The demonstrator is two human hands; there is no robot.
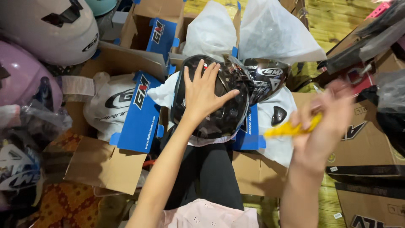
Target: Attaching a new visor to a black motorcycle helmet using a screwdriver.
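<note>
My left hand [205,93] lies flat with spread fingers on the top of a glossy black helmet [223,114] with a dark visor, which rests on my lap over a white cloth bag. My right hand [325,126], blurred by motion, is raised to the right of the helmet and closed on a yellow tool [291,128] that points left. A second black helmet [265,80] stands just behind the first, touching its right side.
Open cardboard boxes with blue flaps [141,114] surround my lap. White plastic bags [276,31] stand at the back. A white helmet [50,29] and a pink helmet [21,78] sit at the left. Brown boxes [367,147] and dark visors [363,42] are at the right.
</note>
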